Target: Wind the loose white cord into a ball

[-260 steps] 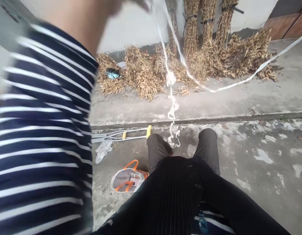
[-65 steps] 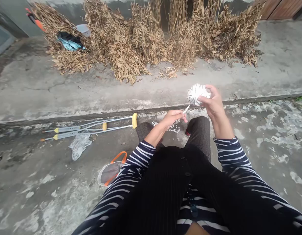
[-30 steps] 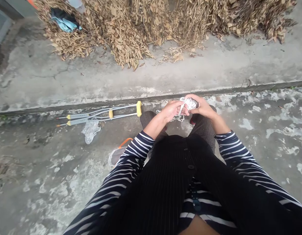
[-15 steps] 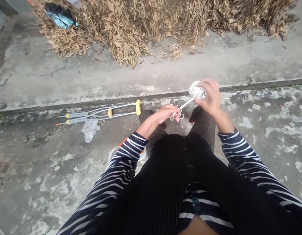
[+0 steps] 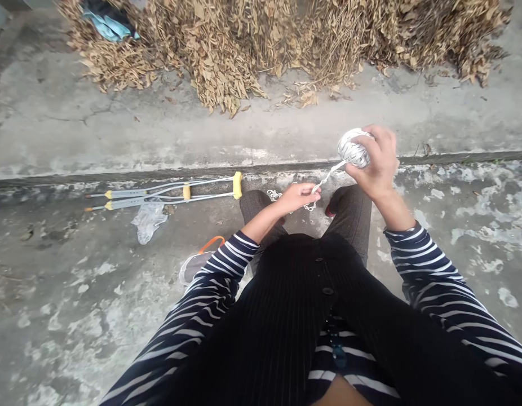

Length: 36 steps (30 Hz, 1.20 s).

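Observation:
A ball of white cord [image 5: 352, 148] with dark flecks sits in my right hand [image 5: 378, 163], whose fingers curl over its right side. From the ball a strand of cord [image 5: 332, 171] slants down to my left hand [image 5: 301, 198]. The left fingers are closed around that strand near my knees. Loose loops of the same cord [image 5: 274, 194] hang beside and below the left hand, partly hidden by it.
Two crutches [image 5: 159, 194] with yellow pads lie on the concrete at left, beside a crumpled clear plastic bag [image 5: 149, 221]. A low concrete step [image 5: 252, 152] runs across in front, with dried leafy stalks [image 5: 227, 62] on it. Something with an orange strap [image 5: 211, 243] is partly behind my left sleeve.
My right hand has moved right and slightly up with the ball, so the strand between my hands is longer. The left hand has shifted slightly right, its fingers now closer together.

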Each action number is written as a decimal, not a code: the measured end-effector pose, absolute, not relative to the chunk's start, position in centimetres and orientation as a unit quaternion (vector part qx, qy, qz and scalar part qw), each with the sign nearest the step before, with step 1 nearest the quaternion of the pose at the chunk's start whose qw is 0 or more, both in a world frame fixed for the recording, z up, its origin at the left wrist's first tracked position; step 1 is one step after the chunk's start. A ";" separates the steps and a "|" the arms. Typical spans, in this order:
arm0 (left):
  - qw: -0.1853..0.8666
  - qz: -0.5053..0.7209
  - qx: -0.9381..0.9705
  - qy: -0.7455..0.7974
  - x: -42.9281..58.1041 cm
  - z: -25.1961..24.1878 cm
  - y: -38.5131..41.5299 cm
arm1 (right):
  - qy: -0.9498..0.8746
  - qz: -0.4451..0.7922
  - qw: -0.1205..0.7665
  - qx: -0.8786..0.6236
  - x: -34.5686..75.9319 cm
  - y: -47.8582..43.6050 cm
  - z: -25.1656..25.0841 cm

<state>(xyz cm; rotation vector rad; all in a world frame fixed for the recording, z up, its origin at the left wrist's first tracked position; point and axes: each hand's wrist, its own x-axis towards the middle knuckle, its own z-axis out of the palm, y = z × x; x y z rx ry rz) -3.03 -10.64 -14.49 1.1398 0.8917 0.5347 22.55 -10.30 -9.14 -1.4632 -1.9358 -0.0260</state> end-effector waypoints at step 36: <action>0.711 0.166 0.474 0.493 -9.3 -19.9 -7.8 | -0.726 -0.326 0.342 -0.499 29.6 -9.0 1.5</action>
